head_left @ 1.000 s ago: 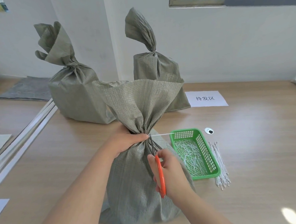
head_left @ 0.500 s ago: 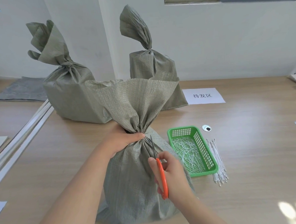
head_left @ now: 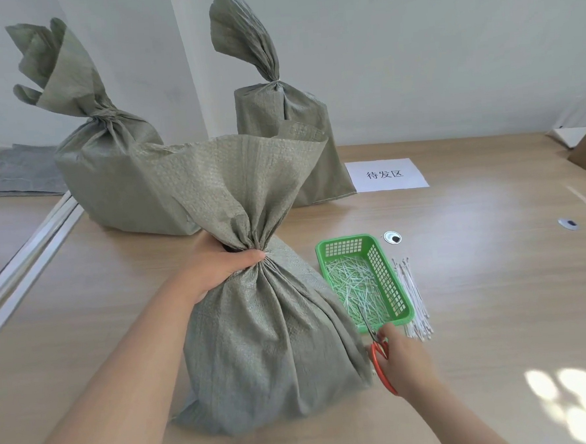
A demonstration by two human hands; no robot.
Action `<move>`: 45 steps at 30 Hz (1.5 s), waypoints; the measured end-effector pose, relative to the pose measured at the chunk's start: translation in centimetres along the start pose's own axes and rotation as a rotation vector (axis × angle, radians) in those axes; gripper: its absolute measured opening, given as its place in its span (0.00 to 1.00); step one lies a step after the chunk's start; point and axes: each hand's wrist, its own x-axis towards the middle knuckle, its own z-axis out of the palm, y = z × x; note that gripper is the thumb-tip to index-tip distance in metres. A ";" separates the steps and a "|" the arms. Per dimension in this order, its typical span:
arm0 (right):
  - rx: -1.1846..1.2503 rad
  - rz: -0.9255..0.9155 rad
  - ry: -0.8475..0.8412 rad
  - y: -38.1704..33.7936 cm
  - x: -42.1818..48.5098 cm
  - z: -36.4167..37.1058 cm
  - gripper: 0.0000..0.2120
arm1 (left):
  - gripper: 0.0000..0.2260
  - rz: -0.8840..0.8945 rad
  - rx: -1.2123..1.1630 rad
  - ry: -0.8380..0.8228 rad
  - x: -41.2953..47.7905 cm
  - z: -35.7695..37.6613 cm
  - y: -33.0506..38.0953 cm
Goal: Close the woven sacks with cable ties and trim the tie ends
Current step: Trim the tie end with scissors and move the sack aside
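Head camera: the near woven sack (head_left: 264, 343) is standing upright at the front middle of the wooden table (head_left: 494, 278). It is grey-green and creased, its neck is bunching into tight pleats and its open top is fanning out wide above them. The left hand (head_left: 218, 264) is gripping that neck, fingers wrapping around the gathered cloth and thumb lying across the front. Just right of the sack's base, the right hand (head_left: 406, 362) is holding the orange-handled scissors (head_left: 378, 350), fingers curling through the loops and blades pointing up at the near corner of the green basket (head_left: 386, 278). Cut tie ends (head_left: 353, 283) are lying heaped inside the basket, and a bundle of white cable ties (head_left: 413, 300) is resting just beside its right wall. Behind, two tied sacks (head_left: 110, 178) (head_left: 278, 119) are sitting near the wall. Next to the right-hand one, a white paper sign (head_left: 384, 175) is reading "待发区".
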 end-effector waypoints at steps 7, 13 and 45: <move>-0.041 0.144 -0.183 4.3 -2.3 5.2 0.08 | 0.14 0.031 0.058 0.028 0.0 0.1 -0.2; -0.082 0.235 -0.269 5.2 -2.9 7.5 0.05 | 0.13 -0.023 0.076 0.020 -0.2 -0.2 0.2; 0.855 -0.229 -0.153 -9.4 -0.7 -4.0 0.25 | 0.32 0.046 -0.276 0.308 -8.2 -2.5 -11.3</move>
